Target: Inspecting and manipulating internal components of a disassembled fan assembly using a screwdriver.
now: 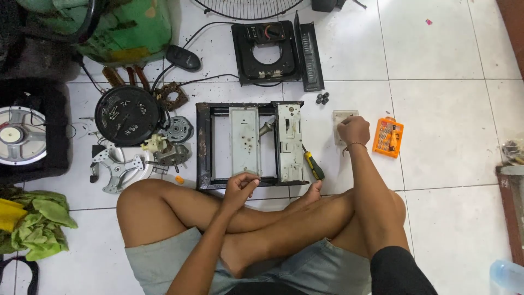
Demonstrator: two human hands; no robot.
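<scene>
Fingers of the left hand point(239, 186) curl shut on the near edge of a black metal frame point(203, 147) lying on the white tiled floor point(447, 142), while the right hand point(353, 130) presses closed onto a small pale plate point(341, 116) beside an orange screwdriver case point(388, 137). A yellow-handled screwdriver point(314, 165) lies just right of the frame.

The scene is evenly and softly lit, bright enough that the white floor tiles point(436, 54) read clean and pale with no hard glare. Shadows are faint and short: a soft one lies under the black metal frame point(203, 147) and beneath the crossed legs. The far left edge falls darker (the black speaker box point(54, 131) swallows detail there). Focus holds well across the middle; lines bend slightly near the corners, and the plastic bottle point(507, 276) at lower right looks soft.
</scene>
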